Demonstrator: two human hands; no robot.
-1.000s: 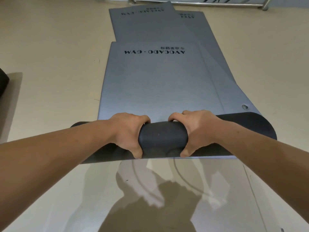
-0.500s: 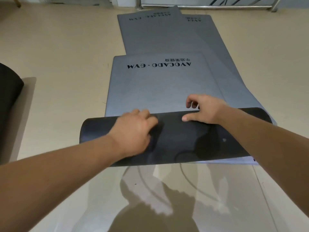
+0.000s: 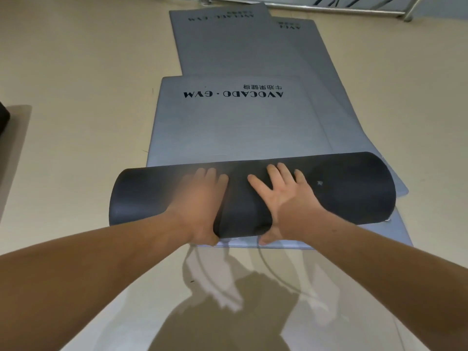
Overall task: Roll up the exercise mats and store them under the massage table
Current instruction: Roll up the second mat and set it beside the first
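Observation:
A grey exercise mat (image 3: pixel 228 127) printed "AVOCADO · GYM" lies on the beige floor, its near end wound into a thick black roll (image 3: pixel 342 188). My left hand (image 3: pixel 200 196) lies on the roll's middle with fingers stretched over the top and the thumb at its near underside; it is blurred. Just to its right, my right hand (image 3: pixel 281 196) presses on the roll with spread, straight fingers and the thumb low at the near edge. Two more grey mats (image 3: pixel 228 41) (image 3: pixel 319 72) lie flat beneath and beyond it, overlapping.
A metal tube frame (image 3: pixel 329 7) runs along the far edge of the floor. At the left edge a dark object (image 3: pixel 3 117) sits on a brownish mat (image 3: pixel 12 148). Shiny floor with my shadow lies between me and the roll.
The roll has grown thicker and moved away from me along the mat. Both hands shifted from gripping the roll to lying flat over its top, closer together.

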